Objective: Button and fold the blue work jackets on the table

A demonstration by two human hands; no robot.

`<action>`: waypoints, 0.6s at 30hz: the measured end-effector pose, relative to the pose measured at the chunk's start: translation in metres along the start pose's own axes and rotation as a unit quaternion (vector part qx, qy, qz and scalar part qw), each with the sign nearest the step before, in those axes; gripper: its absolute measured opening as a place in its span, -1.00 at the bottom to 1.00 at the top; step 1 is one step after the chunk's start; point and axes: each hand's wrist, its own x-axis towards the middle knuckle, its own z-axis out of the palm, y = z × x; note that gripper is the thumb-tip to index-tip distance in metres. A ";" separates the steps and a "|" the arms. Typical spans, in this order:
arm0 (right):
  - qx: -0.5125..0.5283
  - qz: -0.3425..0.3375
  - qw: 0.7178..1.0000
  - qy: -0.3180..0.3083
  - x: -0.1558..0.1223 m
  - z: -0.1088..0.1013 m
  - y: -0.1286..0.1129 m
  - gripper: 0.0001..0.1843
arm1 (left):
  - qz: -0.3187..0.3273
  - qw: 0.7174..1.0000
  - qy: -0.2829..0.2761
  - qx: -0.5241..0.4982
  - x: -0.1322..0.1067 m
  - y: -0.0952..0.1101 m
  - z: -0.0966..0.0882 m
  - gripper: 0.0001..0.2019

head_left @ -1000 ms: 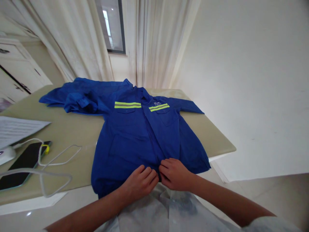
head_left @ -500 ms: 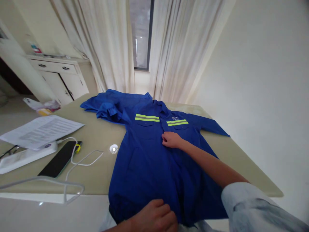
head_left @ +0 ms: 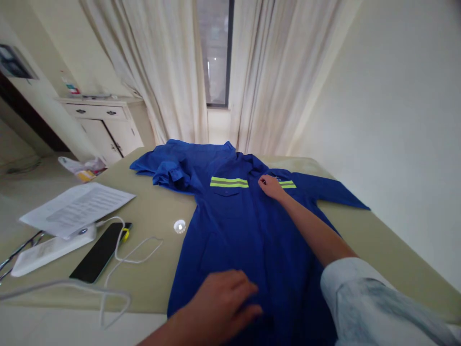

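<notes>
A blue work jacket [head_left: 237, 226] with yellow-green reflective stripes lies front side up on a beige table [head_left: 158, 211]. My right hand [head_left: 271, 186] is stretched out to the chest, fingers pinched at the front closure near the collar, between the two stripes. My left hand [head_left: 223, 300] rests flat on the lower hem near the table's front edge, fingers spread. One sleeve lies bunched at the back left; the other stretches out to the right.
Left of the jacket lie a small white round object [head_left: 179, 226], a black phone [head_left: 99, 252] with a white cable [head_left: 137, 247], a white box [head_left: 50, 245] and printed paper [head_left: 77, 207]. A white cabinet [head_left: 104, 127] and curtains [head_left: 169, 72] stand behind.
My right hand has run up the jacket's front from the hem to the chest near the collar. My left hand stayed at the hem and flattened. My view rose and moved closer.
</notes>
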 end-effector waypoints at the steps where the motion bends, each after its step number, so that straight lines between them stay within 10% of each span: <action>1: 0.005 0.026 0.999 0.021 -0.011 -0.004 0.014 -0.71 | -0.061 0.997 0.043 -0.002 0.012 -0.019 -0.023 -0.73; 5: 0.016 0.163 0.979 0.126 -0.067 -0.022 0.075 -0.67 | -0.298 0.920 0.248 0.062 0.057 -0.127 -0.090 -0.65; 9: 0.035 0.273 0.934 0.226 -0.112 -0.026 0.119 -0.57 | -0.388 0.799 0.432 0.155 0.077 -0.232 -0.109 -0.44; 14: 0.063 0.325 0.901 0.281 -0.124 -0.011 0.138 -0.54 | -0.588 0.726 0.343 0.095 0.076 -0.296 -0.105 -0.47; 18: 0.077 0.344 0.876 0.329 -0.122 -0.005 0.141 -0.56 | -0.562 0.752 0.320 0.129 0.076 -0.306 -0.113 -0.70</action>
